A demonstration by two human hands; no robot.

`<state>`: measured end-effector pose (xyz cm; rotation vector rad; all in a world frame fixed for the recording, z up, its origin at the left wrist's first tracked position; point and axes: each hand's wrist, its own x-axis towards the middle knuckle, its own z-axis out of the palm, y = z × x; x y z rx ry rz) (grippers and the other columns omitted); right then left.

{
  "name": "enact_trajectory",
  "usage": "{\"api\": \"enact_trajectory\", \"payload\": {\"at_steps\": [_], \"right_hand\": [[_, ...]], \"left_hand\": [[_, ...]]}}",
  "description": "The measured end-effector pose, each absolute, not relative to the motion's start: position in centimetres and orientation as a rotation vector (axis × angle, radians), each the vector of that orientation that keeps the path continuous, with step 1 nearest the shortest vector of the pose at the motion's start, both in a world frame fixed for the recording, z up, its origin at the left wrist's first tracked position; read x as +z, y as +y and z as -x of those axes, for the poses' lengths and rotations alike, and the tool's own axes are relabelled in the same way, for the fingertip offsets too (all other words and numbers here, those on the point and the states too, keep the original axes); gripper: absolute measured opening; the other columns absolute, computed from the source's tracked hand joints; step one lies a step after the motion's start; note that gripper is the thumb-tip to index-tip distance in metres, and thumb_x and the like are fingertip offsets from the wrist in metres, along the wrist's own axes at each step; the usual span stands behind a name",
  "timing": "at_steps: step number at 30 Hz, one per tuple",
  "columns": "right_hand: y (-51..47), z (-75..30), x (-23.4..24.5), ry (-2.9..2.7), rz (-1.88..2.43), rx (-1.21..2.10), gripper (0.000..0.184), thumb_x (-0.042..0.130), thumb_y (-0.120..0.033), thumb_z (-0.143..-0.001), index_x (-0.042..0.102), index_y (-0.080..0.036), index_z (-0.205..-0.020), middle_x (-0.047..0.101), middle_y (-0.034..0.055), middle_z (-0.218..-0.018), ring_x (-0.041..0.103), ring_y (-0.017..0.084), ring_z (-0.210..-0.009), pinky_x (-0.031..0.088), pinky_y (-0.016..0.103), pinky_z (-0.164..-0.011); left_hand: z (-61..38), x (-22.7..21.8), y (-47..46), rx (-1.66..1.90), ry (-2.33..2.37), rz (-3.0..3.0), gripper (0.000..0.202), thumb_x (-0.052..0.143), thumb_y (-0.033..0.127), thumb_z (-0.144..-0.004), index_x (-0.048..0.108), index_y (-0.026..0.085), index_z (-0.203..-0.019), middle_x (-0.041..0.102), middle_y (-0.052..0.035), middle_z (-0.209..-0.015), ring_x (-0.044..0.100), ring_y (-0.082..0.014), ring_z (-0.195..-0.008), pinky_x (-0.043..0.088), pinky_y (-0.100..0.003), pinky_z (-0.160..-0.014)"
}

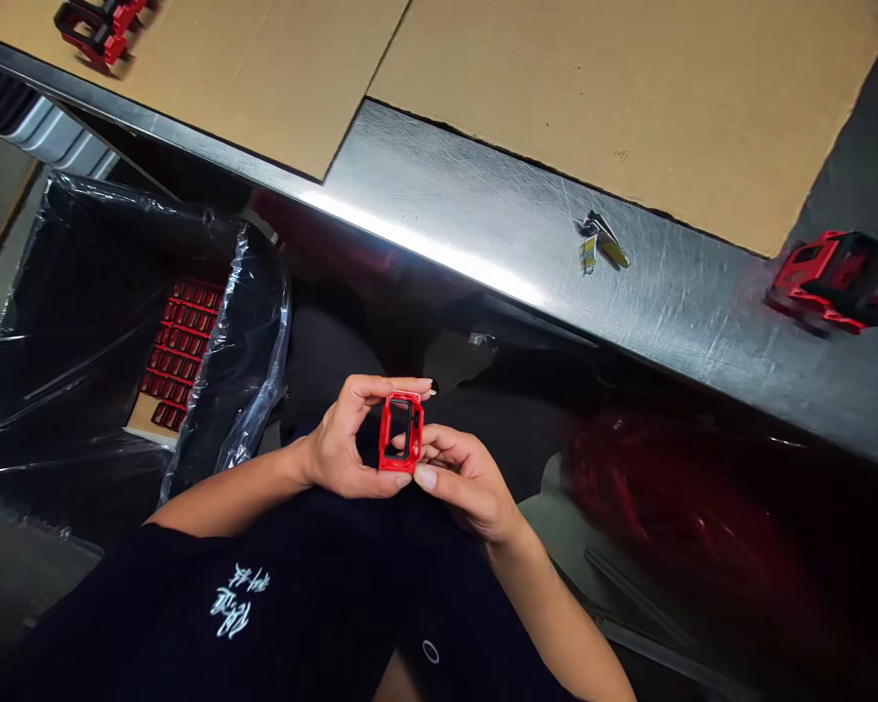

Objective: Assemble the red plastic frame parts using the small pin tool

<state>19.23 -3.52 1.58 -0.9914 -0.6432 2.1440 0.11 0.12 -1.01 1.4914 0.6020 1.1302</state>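
A small red plastic frame with a black inner rim [385, 434] is held up over my lap, its rectangular opening facing me. My left hand [340, 444] grips it from the left, thumb along the bottom edge and fingers along the top. At its lower right corner, my right hand [472, 483] has thumb and fingers closed on the frame's edge; some of those fingertips are hidden behind it.
A black bin [80, 234] lined with clear plastic stands at left, holding rows of red parts [182, 341]. Cardboard sheets [592, 88] cover much of the metal table [468, 205]. Nail clippers [601, 242] and red-black parts [838, 281] lie on the table, with more red-black pieces [102, 34] at upper left.
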Motion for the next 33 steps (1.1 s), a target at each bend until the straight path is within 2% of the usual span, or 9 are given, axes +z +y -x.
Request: {"api": "enact_trajectory", "payload": {"at_steps": [8, 13, 20, 26, 30, 33], "right_hand": [[-3.60, -18.93, 1.47, -0.571, 0.985, 2.134, 0.035, 0.089, -0.040, -0.077, 0.078, -0.022, -0.104, 0.076, 0.0039, -0.087, 0.069, 0.015, -0.073, 0.055, 0.028, -0.073], [-3.64, -18.79, 1.42, -0.474, 0.958, 2.173, 0.038, 0.091, -0.039, -0.074, 0.077, -0.021, -0.104, 0.077, 0.0053, -0.090, 0.069, 0.015, -0.072, 0.059, 0.029, -0.074], [-3.82, -18.30, 1.59, -0.425, 0.926, 2.155, 0.035, 0.091, -0.037, -0.075, 0.077, -0.023, -0.104, 0.075, 0.0024, -0.085, 0.069, 0.014, -0.072, 0.058, 0.027, -0.073], [-3.77, -18.19, 1.59, -0.443, 0.983, 2.087, 0.038, 0.092, -0.039, -0.072, 0.075, -0.024, -0.102, 0.076, 0.0069, -0.105, 0.075, 0.024, -0.095, 0.061, 0.036, -0.083], [-3.61, -18.25, 1.47, -0.453, 0.967, 2.053, 0.035, 0.091, -0.040, -0.073, 0.074, -0.025, -0.100, 0.076, 0.0057, -0.101, 0.077, 0.025, -0.092, 0.062, 0.043, -0.088], [-3.52, -18.32, 1.49, -0.443, 0.967, 2.040, 0.033, 0.090, -0.038, -0.074, 0.074, -0.024, -0.099, 0.076, 0.0065, -0.105, 0.077, 0.026, -0.092, 0.065, 0.043, -0.083]], "left_hand": [[-0.11, -1.24, 0.12, 1.116, 0.643, -1.489, 0.088, 0.088, 0.028, -0.073, 0.038, 0.026, -0.144, 0.060, -0.0205, -0.145, 0.066, -0.0327, -0.130, 0.057, -0.051, -0.107], [-0.01, -1.06, 0.14, 1.059, 0.714, -1.534, 0.092, 0.092, 0.023, -0.065, 0.039, 0.024, -0.141, 0.064, -0.0200, -0.140, 0.070, -0.0313, -0.121, 0.060, -0.047, -0.101], [-0.13, -1.22, 0.08, 1.085, 0.681, -1.532, 0.094, 0.091, 0.020, -0.065, 0.037, 0.025, -0.142, 0.060, -0.0230, -0.144, 0.067, -0.0340, -0.127, 0.056, -0.052, -0.105], [-0.42, -1.63, 0.05, 1.145, 0.655, -1.513, 0.090, 0.088, 0.018, -0.069, 0.037, 0.025, -0.143, 0.058, -0.0244, -0.146, 0.066, -0.0347, -0.129, 0.057, -0.053, -0.104], [-0.22, -1.74, 0.09, 1.124, 0.655, -1.509, 0.088, 0.088, 0.022, -0.072, 0.036, 0.025, -0.144, 0.057, -0.0243, -0.147, 0.065, -0.0341, -0.129, 0.057, -0.052, -0.104], [0.05, -1.72, 0.09, 1.104, 0.659, -1.499, 0.082, 0.085, 0.030, -0.077, 0.037, 0.025, -0.144, 0.057, -0.0249, -0.147, 0.064, -0.0350, -0.130, 0.055, -0.055, -0.106]]}}
